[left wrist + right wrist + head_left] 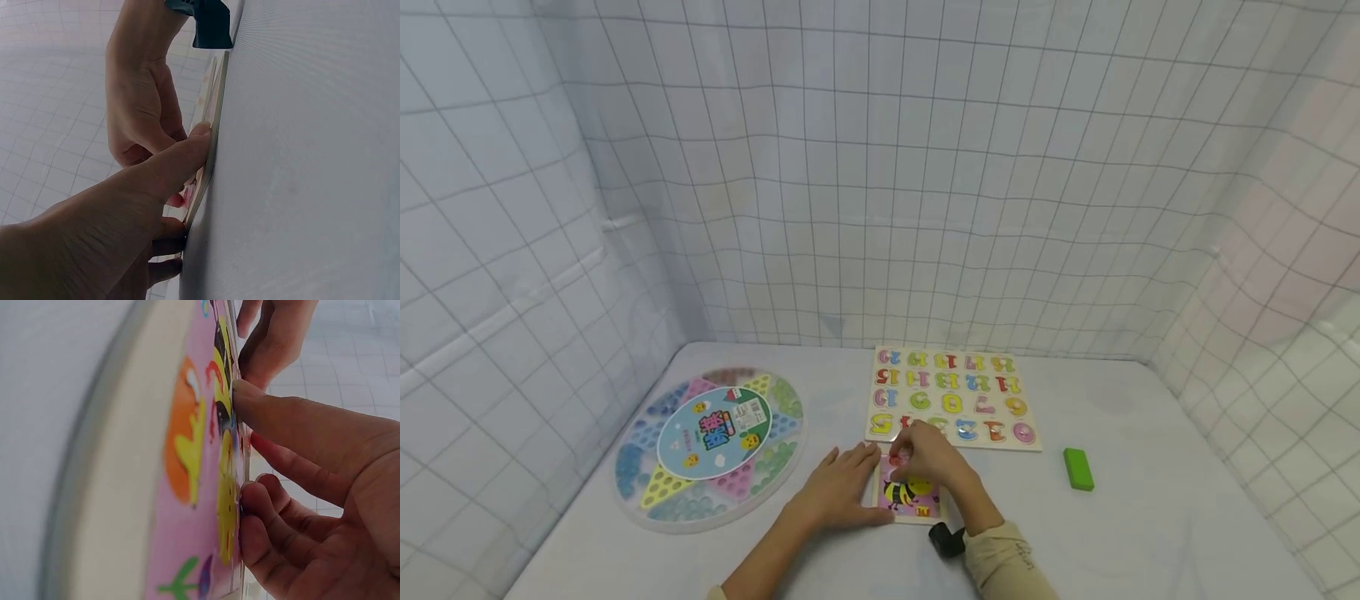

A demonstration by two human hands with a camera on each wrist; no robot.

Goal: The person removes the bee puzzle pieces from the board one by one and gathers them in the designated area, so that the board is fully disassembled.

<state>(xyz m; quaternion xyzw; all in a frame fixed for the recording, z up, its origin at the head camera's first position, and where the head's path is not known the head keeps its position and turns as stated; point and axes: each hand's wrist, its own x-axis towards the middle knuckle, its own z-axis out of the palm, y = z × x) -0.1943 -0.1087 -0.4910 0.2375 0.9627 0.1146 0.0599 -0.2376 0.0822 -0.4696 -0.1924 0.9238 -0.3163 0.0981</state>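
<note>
A small pink bee jigsaw puzzle (910,510) in a pale tray lies on the table. My left hand (841,492) rests along its left side, fingers extended and thumb on the near edge. Over the upper left part, my right hand (931,458) pinches a small piece with red on it (895,460) between thumb and index finger. Its remaining fingers are bent, as the right wrist view shows. In the left wrist view the left thumb (181,156) lies on top of the tray. The fingers partly hide the pinched piece and the puzzle's upper part.
Directly behind the puzzle lies a wooden number board (951,404). A round Chinese checkers set (715,433) is on the left. A green block (1078,469) sits to the right. The black wrist camera (947,540) hangs by the right wrist. Gridded cloth walls (880,167) surround the table.
</note>
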